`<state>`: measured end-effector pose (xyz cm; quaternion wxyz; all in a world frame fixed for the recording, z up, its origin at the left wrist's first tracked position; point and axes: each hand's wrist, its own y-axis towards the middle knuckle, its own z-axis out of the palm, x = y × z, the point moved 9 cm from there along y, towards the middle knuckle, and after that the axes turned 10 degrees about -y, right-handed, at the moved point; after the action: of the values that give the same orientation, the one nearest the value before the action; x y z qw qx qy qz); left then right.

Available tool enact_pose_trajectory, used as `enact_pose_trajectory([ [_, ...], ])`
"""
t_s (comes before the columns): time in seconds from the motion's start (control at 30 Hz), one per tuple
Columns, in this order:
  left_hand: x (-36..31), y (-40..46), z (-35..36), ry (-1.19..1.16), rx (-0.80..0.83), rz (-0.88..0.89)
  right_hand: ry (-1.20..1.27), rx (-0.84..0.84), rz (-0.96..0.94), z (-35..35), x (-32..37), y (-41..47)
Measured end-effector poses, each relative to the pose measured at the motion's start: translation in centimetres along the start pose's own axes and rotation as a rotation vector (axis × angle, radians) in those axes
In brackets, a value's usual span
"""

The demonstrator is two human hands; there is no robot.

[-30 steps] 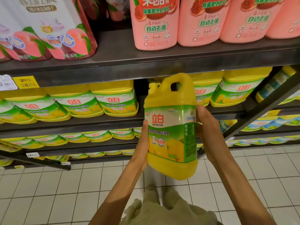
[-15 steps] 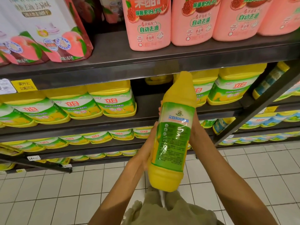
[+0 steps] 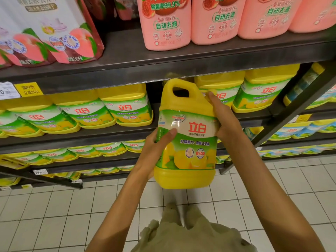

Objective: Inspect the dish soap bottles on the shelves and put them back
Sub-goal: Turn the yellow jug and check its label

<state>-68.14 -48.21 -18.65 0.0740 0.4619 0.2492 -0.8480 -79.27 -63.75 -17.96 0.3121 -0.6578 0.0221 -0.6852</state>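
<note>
both hands (image 3: 156, 151) grip yellow bottle (image 3: 185, 142) upright, off shelf edge (image 3: 127, 77).

white floor tiles (image 3: 45, 211), yellow price tag (image 3: 29, 89) — blurred

Pink bottles (image 3: 166, 24) cropped at top edge

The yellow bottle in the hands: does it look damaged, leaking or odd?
Nothing stands out. The yellow plastic dish soap bottle is upright between the left hand and the right hand, its label smooth, no dents or drips visible on this face.
</note>
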Motion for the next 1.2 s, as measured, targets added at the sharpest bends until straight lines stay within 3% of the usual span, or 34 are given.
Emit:
enact_pose_trajectory([
  [0.1,1.6,-0.1,0.0,-0.201,0.024,-0.121,-0.074,0.154,-0.066,0.3,0.3,-0.7],
  [0.27,3.3,-0.7,1.6,-0.396,0.096,-0.246,-0.072,0.368,0.122,1.0,-4.0,-2.7],
  [0.33,3.1,-0.5,1.5,-0.314,0.084,-0.246,-0.023,0.344,0.1,0.8,-4.5,-2.9],
  [0.5,1.2,0.0,0.3,0.238,0.028,-0.184,-0.023,0.263,-0.094,0.2,-2.5,-3.1],
  [0.73,-0.7,-0.1,0.4,0.42,0.091,0.141,-0.28,0.279,-0.443,-1.0,1.1,-5.5],
  [0.9,-3.2,-1.0,1.1,0.438,0.136,0.362,-0.282,0.343,-0.472,-1.2,1.8,-6.3],
  [1.0,-4.3,-1.4,1.1,0.422,0.057,0.431,-0.244,0.338,-0.467,-1.0,2.3,-6.3],
  [1.1,-3.9,-1.4,0.5,0.286,-0.05,0.394,-0.234,0.33,-0.454,-0.4,2.9,-6.4],
  [1.2,-2.2,-1.1,-0.1,0.085,-0.112,0.248,-0.22,0.248,-0.448,0.2,2.4,-6.3],
])
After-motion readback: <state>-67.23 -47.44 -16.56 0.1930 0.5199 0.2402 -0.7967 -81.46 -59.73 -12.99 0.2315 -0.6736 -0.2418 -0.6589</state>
